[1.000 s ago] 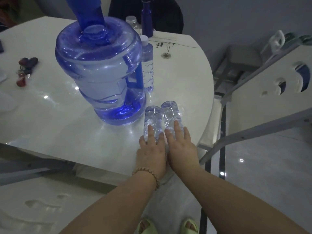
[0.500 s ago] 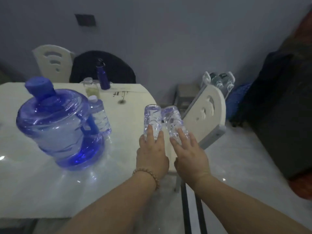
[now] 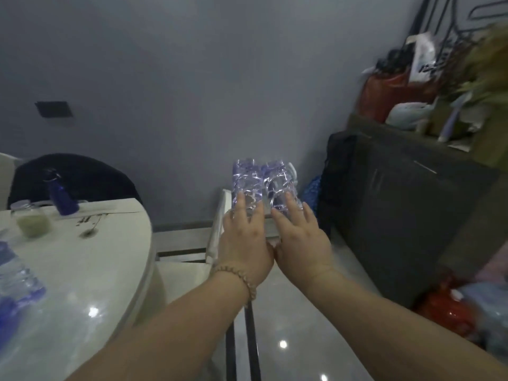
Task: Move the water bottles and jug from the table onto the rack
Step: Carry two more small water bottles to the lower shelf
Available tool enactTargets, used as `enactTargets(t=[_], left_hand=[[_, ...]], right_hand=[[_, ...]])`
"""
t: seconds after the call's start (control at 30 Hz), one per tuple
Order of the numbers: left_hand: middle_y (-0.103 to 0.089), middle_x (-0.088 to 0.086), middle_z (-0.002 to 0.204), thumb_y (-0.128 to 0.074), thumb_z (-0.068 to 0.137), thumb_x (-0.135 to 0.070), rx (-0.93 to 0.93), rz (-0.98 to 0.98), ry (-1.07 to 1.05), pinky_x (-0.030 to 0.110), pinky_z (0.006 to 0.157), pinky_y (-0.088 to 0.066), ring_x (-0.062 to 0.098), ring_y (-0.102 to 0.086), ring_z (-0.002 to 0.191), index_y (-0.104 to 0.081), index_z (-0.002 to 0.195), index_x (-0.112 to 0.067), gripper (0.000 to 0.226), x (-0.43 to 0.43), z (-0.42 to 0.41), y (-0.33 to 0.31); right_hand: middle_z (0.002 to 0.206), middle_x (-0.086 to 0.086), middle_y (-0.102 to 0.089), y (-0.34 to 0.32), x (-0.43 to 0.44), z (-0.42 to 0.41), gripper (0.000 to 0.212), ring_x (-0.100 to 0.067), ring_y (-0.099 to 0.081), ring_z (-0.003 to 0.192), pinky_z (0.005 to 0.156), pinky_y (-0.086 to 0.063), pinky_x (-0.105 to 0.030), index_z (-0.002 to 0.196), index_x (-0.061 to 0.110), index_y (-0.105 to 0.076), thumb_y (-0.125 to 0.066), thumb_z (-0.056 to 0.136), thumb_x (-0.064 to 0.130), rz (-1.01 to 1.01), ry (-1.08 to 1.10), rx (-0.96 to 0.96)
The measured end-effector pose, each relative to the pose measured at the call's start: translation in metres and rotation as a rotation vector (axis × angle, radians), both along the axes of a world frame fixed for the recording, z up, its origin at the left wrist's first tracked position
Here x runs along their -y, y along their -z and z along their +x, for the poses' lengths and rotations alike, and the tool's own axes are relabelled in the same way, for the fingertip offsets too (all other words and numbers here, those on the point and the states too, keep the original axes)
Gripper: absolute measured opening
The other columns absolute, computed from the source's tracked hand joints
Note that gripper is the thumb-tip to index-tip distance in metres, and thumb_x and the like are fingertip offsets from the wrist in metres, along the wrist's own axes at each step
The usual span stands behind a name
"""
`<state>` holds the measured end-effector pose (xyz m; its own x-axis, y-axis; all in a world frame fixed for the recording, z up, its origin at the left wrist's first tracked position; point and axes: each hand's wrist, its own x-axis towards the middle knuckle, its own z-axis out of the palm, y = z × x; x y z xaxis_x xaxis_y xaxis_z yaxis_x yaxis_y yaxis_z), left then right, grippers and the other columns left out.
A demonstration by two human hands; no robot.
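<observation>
My left hand [image 3: 244, 243] holds one clear water bottle [image 3: 246, 180] and my right hand [image 3: 301, 243] holds a second clear water bottle [image 3: 279, 182]. Both bottles lie side by side, bottoms pointing away from me, lifted in the air to the right of the white table [image 3: 82, 265]. My fingers wrap over their near ends. Another clear bottle [image 3: 16, 273] stands on the table at the left edge of view. A dark blue bottle [image 3: 61, 198] and a small jar [image 3: 30, 218] stand at the table's far side. The big jug and the rack are out of sight.
A white chair [image 3: 217, 232] stands just beyond my hands. A dark cabinet [image 3: 412, 215] with bags and clutter on top fills the right side. A black bag [image 3: 338, 174] leans beside it. Red and blue bags [image 3: 450, 312] lie on the floor at lower right.
Both hands lifted the two bottles off the table and carried them to the right. My view swung right, so the jug left the frame and the cabinet came in.
</observation>
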<state>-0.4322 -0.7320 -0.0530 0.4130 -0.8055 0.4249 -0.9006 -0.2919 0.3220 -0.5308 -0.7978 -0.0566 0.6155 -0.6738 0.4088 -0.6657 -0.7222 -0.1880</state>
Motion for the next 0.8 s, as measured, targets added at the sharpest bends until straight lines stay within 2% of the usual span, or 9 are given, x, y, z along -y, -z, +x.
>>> enactTargets(t=[0.13,0.33,0.47,0.67,0.8], left_hand=[[0.011,0.006,0.155,-0.058,0.088,-0.027,0.033,0.149,0.054,0.039,0.115,-0.020,0.029,-0.008,0.140,-0.009,0.149,-0.020,0.078,0.042,-0.032,0.011],[0.009,0.003,0.156,-0.063,0.084,-0.023,-0.039,0.226,0.068,0.037,0.109,-0.029,0.030,-0.013,0.140,-0.012,0.148,-0.025,0.082,0.121,-0.044,0.047],[0.008,0.002,0.156,-0.064,0.084,-0.023,-0.079,0.257,0.075,0.037,0.107,-0.034,0.030,-0.014,0.139,-0.012,0.147,-0.026,0.082,0.178,-0.036,0.070],[0.006,0.004,0.156,-0.065,0.082,-0.026,-0.122,0.312,0.085,0.039,0.111,-0.029,0.032,-0.019,0.136,-0.015,0.147,-0.025,0.082,0.288,0.009,0.107],[0.008,0.000,0.156,-0.065,0.079,-0.023,-0.146,0.346,0.080,0.038,0.108,-0.035,0.030,-0.025,0.134,-0.016,0.145,-0.029,0.083,0.353,0.044,0.117]], right_hand=[[0.159,0.005,0.006,0.010,0.045,-0.041,0.073,-0.030,0.000,0.144,0.105,-0.038,-0.039,0.148,0.030,-0.018,-0.056,0.088,0.018,0.089,0.047,-0.092],[0.159,0.004,0.006,0.036,0.114,-0.058,0.071,-0.031,-0.002,0.144,0.105,-0.037,-0.039,0.149,0.029,-0.016,-0.053,0.089,0.016,0.156,0.095,-0.177],[0.159,0.005,0.004,0.059,0.167,-0.043,0.074,-0.030,-0.004,0.144,0.106,-0.034,-0.038,0.148,0.029,-0.016,-0.057,0.088,0.018,0.186,0.116,-0.194],[0.159,0.007,0.005,0.091,0.275,0.003,0.073,-0.029,-0.003,0.144,0.106,-0.035,-0.037,0.147,0.030,-0.018,-0.058,0.087,0.017,0.245,0.121,-0.222],[0.159,0.009,0.008,0.107,0.340,0.037,0.072,-0.027,0.000,0.144,0.105,-0.036,-0.035,0.147,0.031,-0.016,-0.057,0.088,0.019,0.314,0.106,-0.247]])
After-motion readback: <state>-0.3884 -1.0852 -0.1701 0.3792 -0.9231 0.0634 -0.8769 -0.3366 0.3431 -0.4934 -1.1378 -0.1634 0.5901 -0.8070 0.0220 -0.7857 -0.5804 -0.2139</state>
